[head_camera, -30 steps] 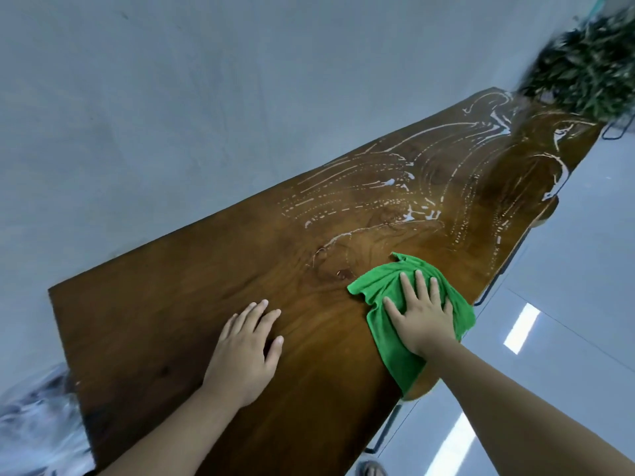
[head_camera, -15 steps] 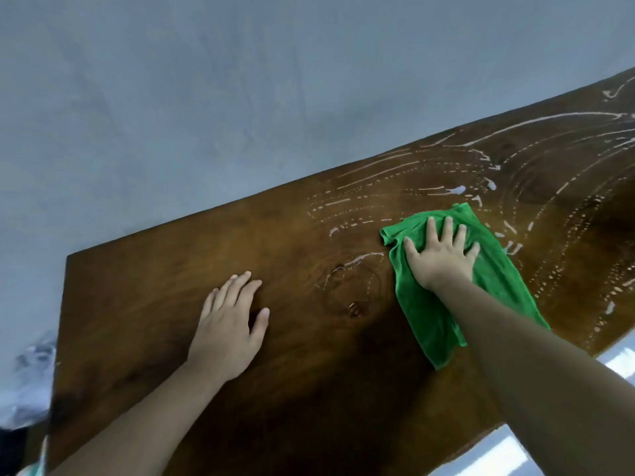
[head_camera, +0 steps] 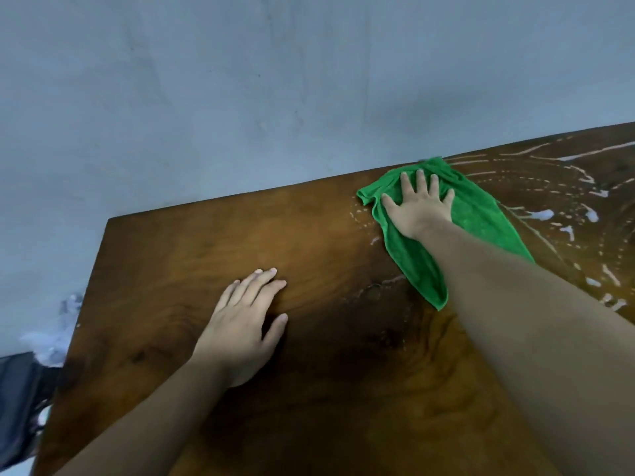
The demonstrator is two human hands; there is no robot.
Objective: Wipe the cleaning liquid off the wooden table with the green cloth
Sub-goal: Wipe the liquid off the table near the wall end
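Note:
The dark wooden table (head_camera: 206,255) fills the lower part of the view. A green cloth (head_camera: 477,214) lies flat on it at the far edge, against the wall. My right hand (head_camera: 419,204) presses on the cloth with straight, spread fingers. White streaks and blobs of cleaning liquid (head_camera: 543,214) cover the wood to the right of the cloth, and a few small drops sit just left of it. My left hand (head_camera: 244,324) rests flat on dry wood nearer to me, fingers straight.
A plain grey wall (head_camera: 275,80) rises right behind the table's far edge. The table's left edge drops off to a dark object and pale crumpled material (head_camera: 51,341) on the floor at lower left.
My right hand has pushed the green cloth away from me, from the table's near side to the far edge by the wall. The view has swung left and closer. My left hand stays flat.

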